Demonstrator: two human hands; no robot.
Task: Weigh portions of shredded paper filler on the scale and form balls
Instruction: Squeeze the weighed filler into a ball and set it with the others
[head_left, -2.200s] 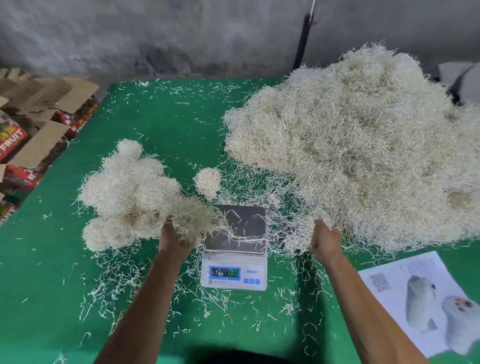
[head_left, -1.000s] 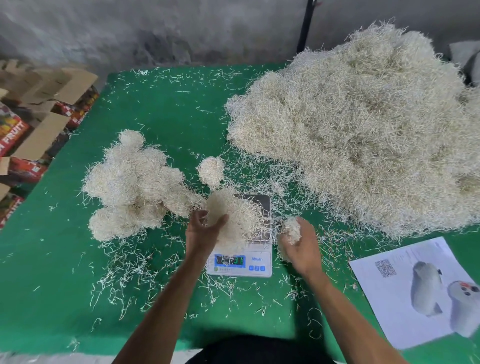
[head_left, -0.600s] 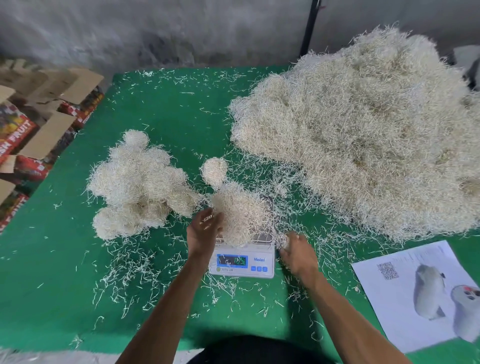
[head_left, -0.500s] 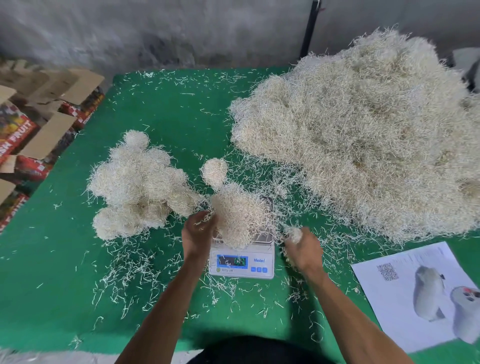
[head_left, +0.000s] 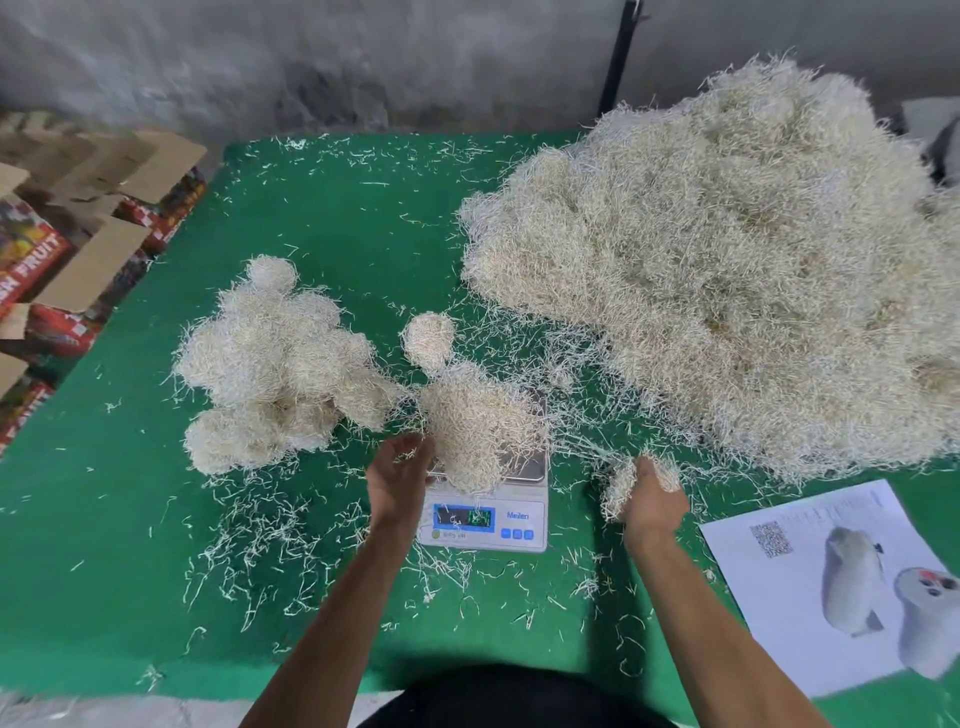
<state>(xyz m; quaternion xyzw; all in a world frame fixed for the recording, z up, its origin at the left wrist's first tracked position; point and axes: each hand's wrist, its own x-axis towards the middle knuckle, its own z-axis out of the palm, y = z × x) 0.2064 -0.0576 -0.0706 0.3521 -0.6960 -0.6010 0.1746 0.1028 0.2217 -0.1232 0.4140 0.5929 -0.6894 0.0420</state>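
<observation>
Shredded paper portion (head_left: 480, 431) sits on the scale (head_left: 485, 519); left hand (head_left: 397, 475) steadies it, fingers loose, right hand (head_left: 649, 499) grips a spare tuft (head_left: 618, 491) for topping up.

Both hands (head_left: 399, 470) (head_left: 652, 501) forward, fingers curled

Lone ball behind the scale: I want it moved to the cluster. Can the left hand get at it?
Probably yes. The left hand holds nothing, and the lone ball lies just beyond the portion on the scale.
</observation>
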